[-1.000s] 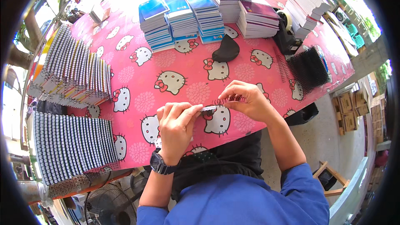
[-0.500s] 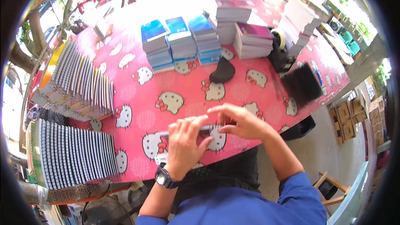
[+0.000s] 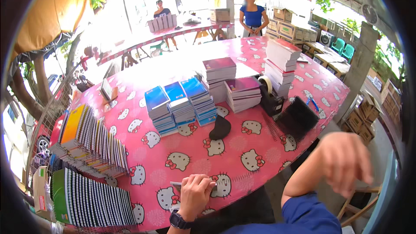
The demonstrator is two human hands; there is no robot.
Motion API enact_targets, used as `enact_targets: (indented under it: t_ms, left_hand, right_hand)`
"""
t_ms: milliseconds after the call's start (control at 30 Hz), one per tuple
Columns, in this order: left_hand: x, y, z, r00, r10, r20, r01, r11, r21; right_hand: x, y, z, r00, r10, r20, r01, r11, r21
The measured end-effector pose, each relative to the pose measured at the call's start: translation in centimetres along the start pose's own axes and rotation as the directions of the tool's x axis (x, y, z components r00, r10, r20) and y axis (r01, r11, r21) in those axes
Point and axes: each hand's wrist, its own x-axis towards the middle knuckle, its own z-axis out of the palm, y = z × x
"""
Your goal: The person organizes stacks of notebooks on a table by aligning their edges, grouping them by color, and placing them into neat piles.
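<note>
My left hand [image 3: 197, 193], with a watch on its wrist, rests near the front edge of the table [image 3: 151, 206]. Its fingers curl over a flat thing that is almost wholly hidden; only a pale edge and a dark edge peek out. Just right of these fingers lies a thin wire-like spiral coil [image 3: 239, 177] on the cloth. Off the table's right front side, my right hand [image 3: 346, 162] is raised and smeared by motion, with its fingers pointing down. I cannot make out anything in it.
Spiral-bound notebooks [image 3: 93, 197] line the left. Blue-covered book stacks [image 3: 175, 93] stand mid-table, beside purple-covered ones [image 3: 242, 87] and a pale stack [image 3: 279, 67]. Nearer lie a black curved object [image 3: 220, 128], tape dispenser [image 3: 272, 104], dark coil bundle [image 3: 297, 119] and blue-handled pliers [image 3: 313, 103]. A person [image 3: 253, 15] stands beyond.
My right hand has left the spot beside the left hand and swung right, off the table. The left hand stays at the front edge. The view has tilted up, showing more background.
</note>
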Motion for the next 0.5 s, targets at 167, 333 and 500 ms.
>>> enact_targets:
  t_ms: [167, 333, 500]
  left_hand:
    - [-0.5, -0.3, -1.2, 1.0, 0.008, -0.029, -0.01, 0.998, -0.056]
    - [-0.7, -0.7, -0.5, 0.999, 0.019, 0.028, -0.018, 1.0, -0.022]
    - [-0.4, -0.2, -1.0, 1.0, 0.015, -0.005, -0.015, 0.992, -0.125]
  right_hand:
    - [-6.8, 12.8, -8.3, 0.375, 0.571, -0.73, -0.923, 0.158, -0.351]
    - [-17.5, 19.9, -10.6, 0.158, 0.511, -0.845, -0.772, -0.469, -0.428]
    - [-17.6, 19.8, -10.3, 0.047, 0.576, -0.816, -0.718, -0.549, -0.428]
